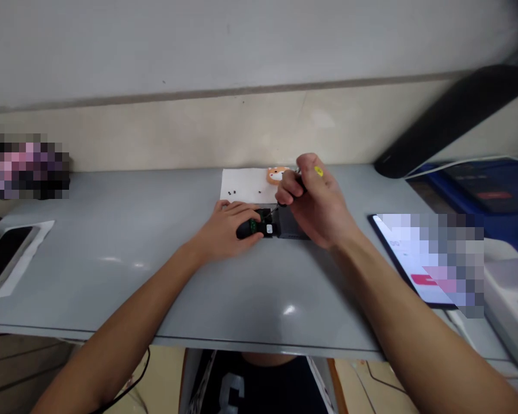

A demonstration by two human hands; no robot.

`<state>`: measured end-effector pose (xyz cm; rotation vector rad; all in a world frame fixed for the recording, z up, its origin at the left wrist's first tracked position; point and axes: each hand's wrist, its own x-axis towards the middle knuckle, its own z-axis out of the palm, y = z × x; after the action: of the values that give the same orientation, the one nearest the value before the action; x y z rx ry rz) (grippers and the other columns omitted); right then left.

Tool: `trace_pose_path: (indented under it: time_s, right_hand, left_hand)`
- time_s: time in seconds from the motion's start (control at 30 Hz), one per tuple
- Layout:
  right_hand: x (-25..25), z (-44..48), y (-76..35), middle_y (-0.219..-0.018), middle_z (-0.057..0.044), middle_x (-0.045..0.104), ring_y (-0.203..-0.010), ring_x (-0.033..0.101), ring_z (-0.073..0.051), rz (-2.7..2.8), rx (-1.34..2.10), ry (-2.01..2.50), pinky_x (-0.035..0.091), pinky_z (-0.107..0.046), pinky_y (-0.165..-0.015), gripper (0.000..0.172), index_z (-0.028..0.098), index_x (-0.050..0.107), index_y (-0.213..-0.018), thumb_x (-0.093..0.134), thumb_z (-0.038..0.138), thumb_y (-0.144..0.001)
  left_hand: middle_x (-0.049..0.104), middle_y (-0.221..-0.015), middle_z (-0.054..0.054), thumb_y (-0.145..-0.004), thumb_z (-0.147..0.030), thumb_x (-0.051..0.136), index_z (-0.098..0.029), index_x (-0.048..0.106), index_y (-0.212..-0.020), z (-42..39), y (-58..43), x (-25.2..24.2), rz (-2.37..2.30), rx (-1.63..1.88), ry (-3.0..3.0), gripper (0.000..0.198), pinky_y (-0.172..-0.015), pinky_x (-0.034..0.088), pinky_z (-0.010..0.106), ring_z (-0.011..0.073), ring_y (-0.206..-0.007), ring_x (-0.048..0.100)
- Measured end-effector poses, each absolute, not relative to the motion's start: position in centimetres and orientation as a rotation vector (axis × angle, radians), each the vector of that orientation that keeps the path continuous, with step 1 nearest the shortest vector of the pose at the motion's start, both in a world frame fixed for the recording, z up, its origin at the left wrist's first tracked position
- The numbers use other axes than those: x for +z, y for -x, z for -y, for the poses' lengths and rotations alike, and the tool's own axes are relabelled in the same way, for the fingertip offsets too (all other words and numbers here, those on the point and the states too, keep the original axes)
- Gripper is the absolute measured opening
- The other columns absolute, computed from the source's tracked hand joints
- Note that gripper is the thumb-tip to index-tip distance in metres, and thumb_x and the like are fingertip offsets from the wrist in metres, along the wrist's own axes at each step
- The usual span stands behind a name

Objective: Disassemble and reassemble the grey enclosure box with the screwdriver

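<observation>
My left hand (227, 230) is closed around a small opened black device (267, 218), shaped like a computer mouse, with green circuitry and a white label showing. Its fingers steady the device on the desk. My right hand (319, 201) grips a screwdriver (280, 204) with a dark handle, mostly hidden by the fingers. The thin shaft slants down to the left into the opened device. A yellow round spot (319, 171) shows by the right thumb. Under the right hand a flat dark grey box (290, 225) lies beside the device, partly covered.
Behind the hands, a white sheet (244, 181) carries several tiny dark screws (234, 192) and an orange-and-white animal-face item (275, 175). A lit tablet (406, 253) lies right, a black cylinder (449, 123) leans behind it, and a phone (8, 253) lies far left on the grey desk (125, 230).
</observation>
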<state>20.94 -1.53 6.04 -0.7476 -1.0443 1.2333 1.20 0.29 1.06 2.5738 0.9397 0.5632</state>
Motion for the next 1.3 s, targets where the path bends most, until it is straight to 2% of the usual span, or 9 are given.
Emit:
trace_pose_path:
  time_s: [0.07, 0.17, 0.37, 0.6, 0.77, 0.93, 1.13, 1.23, 1.3]
  right_hand:
    - [6.1, 1.4, -21.0, -0.067, 0.002, 0.039, -0.062, 0.045, -0.014, 1.056, 1.257, 0.719, 0.047, -0.032, -0.064, 0.038, 0.028, 0.058, -0.088, 0.066, 0.065, -0.089]
    - [6.4, 1.5, -21.2, -0.07, 0.0, 0.046, -0.067, 0.05, -0.015, 1.065, 1.295, 0.696, 0.049, -0.033, -0.066, 0.037, 0.027, 0.065, -0.095, 0.06, 0.064, -0.093]
    - [6.0, 1.6, -21.6, -0.094, -0.003, 0.062, -0.087, 0.061, -0.017, 1.081, 1.264, 0.673, 0.052, -0.034, -0.078, 0.036, 0.025, 0.056, -0.08, 0.078, 0.053, -0.083]
    - [5.3, 0.6, -21.3, -0.068, 0.003, 0.039, -0.063, 0.045, -0.013, 1.006, 1.172, 0.655, 0.047, -0.03, -0.063, 0.04, 0.027, 0.052, -0.081, 0.068, 0.062, -0.089]
    - [5.6, 0.9, -21.1, -0.078, -0.001, 0.05, -0.075, 0.054, -0.015, 1.028, 1.151, 0.672, 0.051, -0.032, -0.071, 0.034, 0.027, 0.06, -0.087, 0.063, 0.06, -0.094]
    - [5.4, 1.3, -20.8, -0.091, -0.001, 0.059, -0.083, 0.059, -0.013, 1.043, 1.152, 0.662, 0.05, -0.03, -0.075, 0.036, 0.024, 0.054, -0.08, 0.073, 0.054, -0.089]
    - [4.9, 0.4, -21.0, -0.062, 0.006, 0.032, -0.055, 0.034, -0.01, 1.007, 1.118, 0.695, 0.037, -0.027, -0.055, 0.051, 0.025, 0.041, -0.075, 0.072, 0.064, -0.084]
    - [5.2, 0.4, -21.1, -0.064, 0.004, 0.033, -0.057, 0.036, -0.012, 0.984, 1.157, 0.722, 0.04, -0.029, -0.057, 0.048, 0.025, 0.052, -0.079, 0.058, 0.072, -0.09]
    - [5.6, 0.7, -21.2, -0.068, 0.002, 0.039, -0.06, 0.041, -0.013, 0.966, 1.208, 0.696, 0.043, -0.03, -0.061, 0.043, 0.025, 0.062, -0.088, 0.052, 0.066, -0.096]
  left_hand:
    - [0.068, -0.137, 0.001, -0.098, -0.036, 0.063, -0.027, 0.065, -0.112, -0.4, -1.2, 0.9, -0.941, 0.579, -2.581, 0.016, -0.112, 0.033, 0.047, 0.0245, -0.129, 0.061]
    - [0.068, -0.138, 0.0, -0.099, -0.035, 0.063, -0.027, 0.065, -0.112, -0.4, -1.2, 0.8, -0.937, 0.598, -2.584, 0.016, -0.111, 0.033, 0.046, 0.0236, -0.129, 0.061]
    - [0.066, -0.141, 0.001, -0.099, -0.035, 0.061, -0.028, 0.065, -0.116, -0.3, -1.2, 0.7, -0.945, 0.6, -2.597, 0.018, -0.111, 0.033, 0.046, 0.024, -0.129, 0.061]
    - [0.068, -0.139, 0.001, -0.097, -0.032, 0.064, -0.028, 0.066, -0.115, -0.3, -1.4, 0.7, -0.949, 0.601, -2.595, 0.019, -0.112, 0.033, 0.046, 0.0239, -0.128, 0.061]
    - [0.067, -0.139, 0.0, -0.097, -0.031, 0.063, -0.028, 0.065, -0.113, -0.3, -1.3, 1.0, -0.951, 0.594, -2.587, 0.017, -0.111, 0.035, 0.046, 0.0237, -0.128, 0.061]
    - [0.068, -0.138, 0.0, -0.097, -0.032, 0.063, -0.028, 0.065, -0.116, -0.3, -1.3, 0.8, -0.943, 0.602, -2.592, 0.019, -0.111, 0.035, 0.046, 0.0232, -0.13, 0.06]
    - [0.067, -0.139, 0.002, -0.098, -0.034, 0.063, -0.028, 0.065, -0.118, -0.3, -1.2, 0.6, -0.953, 0.593, -2.592, 0.021, -0.112, 0.035, 0.048, 0.0241, -0.131, 0.059]
    - [0.066, -0.139, 0.001, -0.099, -0.034, 0.062, -0.029, 0.063, -0.121, 0.0, -1.3, 0.7, -0.945, 0.572, -2.592, 0.022, -0.113, 0.035, 0.047, 0.0221, -0.132, 0.058]
    - [0.064, -0.143, 0.0, -0.1, -0.036, 0.062, -0.031, 0.062, -0.123, 0.2, -1.3, 0.9, -0.948, 0.583, -2.611, 0.024, -0.114, 0.034, 0.046, 0.0207, -0.134, 0.056]
